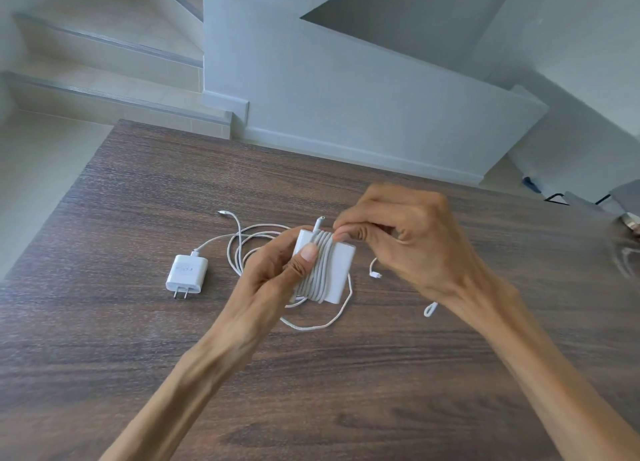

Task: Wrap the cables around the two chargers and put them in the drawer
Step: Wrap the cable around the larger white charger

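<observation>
My left hand grips a large white square charger above the dark wooden table, thumb pressed on its face. Several turns of its white cable lie wound around the charger's middle. My right hand pinches that cable at the charger's top edge. A loose length of cable hangs down to the table and ends at a plug. A smaller white charger with two prongs lies flat at the left, its thin cable in loose loops beside it. No drawer is in view.
The table's left edge runs diagonally from the far corner; beige floor and stair steps lie beyond it. A pale grey wall stands behind the table. Dark chair parts show at the far right.
</observation>
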